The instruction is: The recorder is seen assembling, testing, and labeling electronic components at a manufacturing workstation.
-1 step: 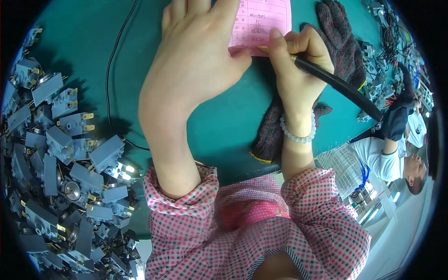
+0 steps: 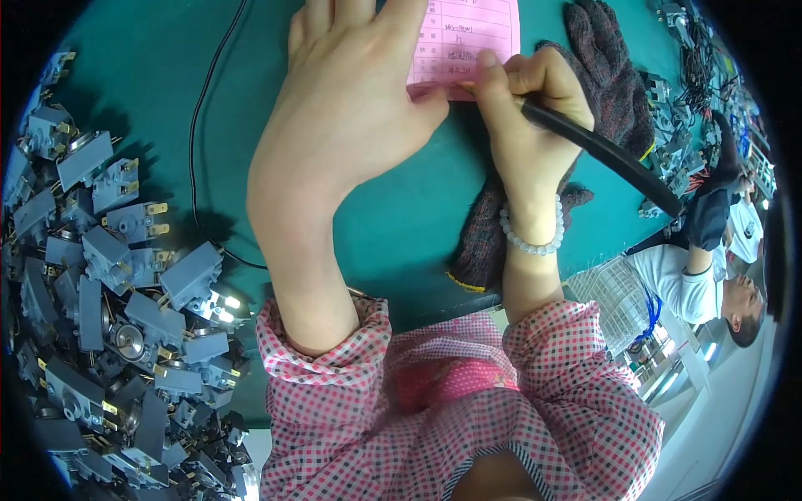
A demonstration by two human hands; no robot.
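A pink paper form (image 2: 480, 37) with ruled rows and handwriting lies on the green tabletop (image 2: 393, 221). My left hand (image 2: 351, 100) rests palm down across its left edge. The fingers of that hand stretch away from me, their tips cut off by the top of the picture, and the thumb reaches over the form's lower edge. A thick black pen (image 2: 597, 150) is pinched in my right hand (image 2: 535, 117), with its tip at the form's lower edge. Partly beneath my right wrist lie dark knitted gloves (image 2: 610, 83) with yellow edging.
Many grey switch-like parts (image 2: 104, 255) with brass terminals are heaped at the left. A thin black cable (image 2: 196, 142) curves between the heap and my left arm. More parts (image 2: 668, 125) lie at the far right, near a wire basket (image 2: 610, 292). Another person (image 2: 697, 280) is beyond.
My right hand and the pen have shifted very slightly to the left. My left hand has barely moved and the form stays in place.
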